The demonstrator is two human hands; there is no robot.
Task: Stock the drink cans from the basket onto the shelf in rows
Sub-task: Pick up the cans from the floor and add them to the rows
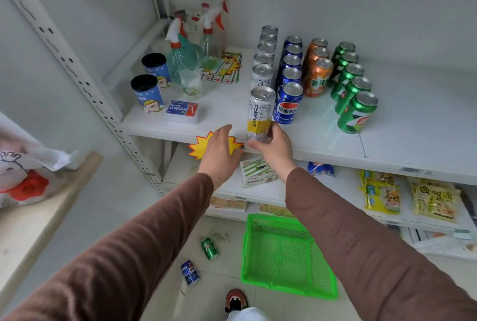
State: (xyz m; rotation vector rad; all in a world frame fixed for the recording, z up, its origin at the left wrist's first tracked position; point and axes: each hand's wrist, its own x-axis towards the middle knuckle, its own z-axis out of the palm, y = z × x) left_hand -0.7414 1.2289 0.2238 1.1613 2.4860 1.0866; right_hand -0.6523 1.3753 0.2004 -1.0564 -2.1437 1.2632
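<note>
Cans (316, 72) stand on the shelf (402, 124) in four front-to-back rows, sorted by kind so each column shows one label at the front: silver on the left, then blue, orange and green. The orange row is shorter than the others and stops well back from the edge.

The shelf is the largest thing here, a white board on a slotted upright. Its left part carries other stock: spray bottles (184, 54), two blue tubes (147, 93) and a small box (182, 109), kept apart from the drinks.

The basket (284, 251) sits on the floor below, between the arms. Its mesh bottom shows no cans, so I judge the stocking nearly done. Two cans lie on their sides on the floor beside it, a green one (209, 248) and a blue one (190, 272); they probably need collecting.

The right hand (275, 147) grips the silver can (260, 114) low around its base, upright, at the front of the silver row near the shelf edge. Holding it low leaves the top free and lets it be set in line with the cans behind. Whether its base already rests on the shelf I cannot tell.

The left hand (219, 150) holds nothing, fingers relaxed and extended toward the shelf lip, over a yellow starburst tag (200, 146).
</note>
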